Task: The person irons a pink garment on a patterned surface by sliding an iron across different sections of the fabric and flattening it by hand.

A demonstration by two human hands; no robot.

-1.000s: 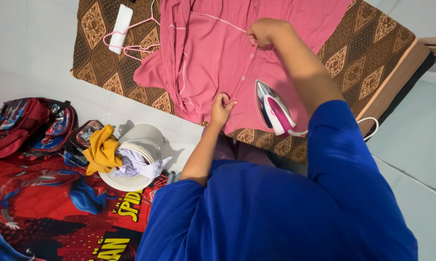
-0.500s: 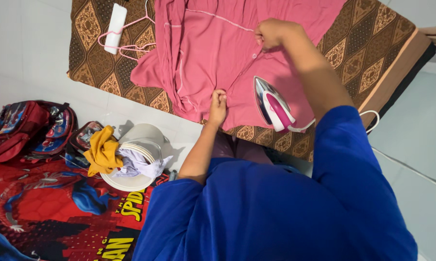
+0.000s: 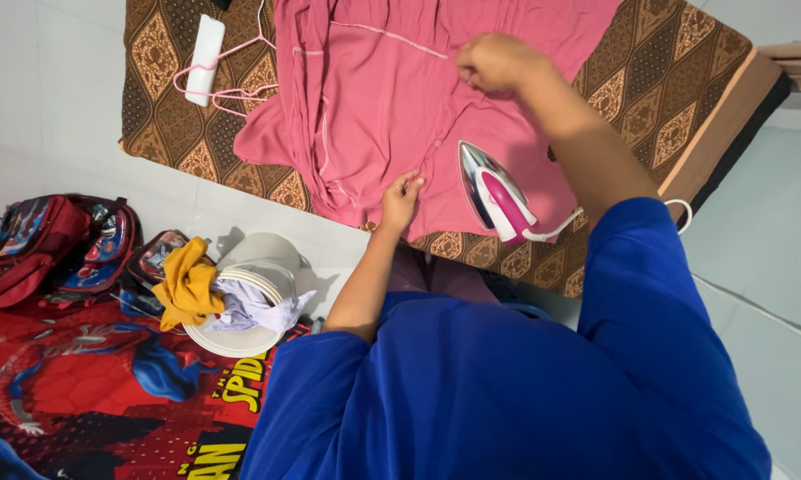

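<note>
The left hand (image 3: 400,197) pinches the near hem of the pink shirt (image 3: 391,98) at the foot of the button strip; the right hand (image 3: 494,60) is closed on the same strip farther up, near the collar end — between them the placket runs as a fairly straight line. To do this well, I judge, both hands should draw apart evenly along that line so the strip lies flat and unpuckered; the pull should stay low against the cloth, not lifting it; and the right forearm, which passes just above the iron (image 3: 494,194), needs to keep off its plate.

The shirt lies spread front-up on a brown patterned mat (image 3: 676,98) on the white tiled floor (image 3: 54,107); it is a soft dusty pink with a thin paler piping line across the chest and small buttons down the strip; its left side is bunched in long folds, while the right half lies smoother. The iron — white with a magenta handle — stands on its heel on the shirt, just to the right of the strip, its cord (image 3: 680,213) trailing off the mat's edge. A pink hanger (image 3: 231,76) lies on the mat's far left corner; a white basket of clothes (image 3: 245,298) sits on the floor near the left elbow.
</note>
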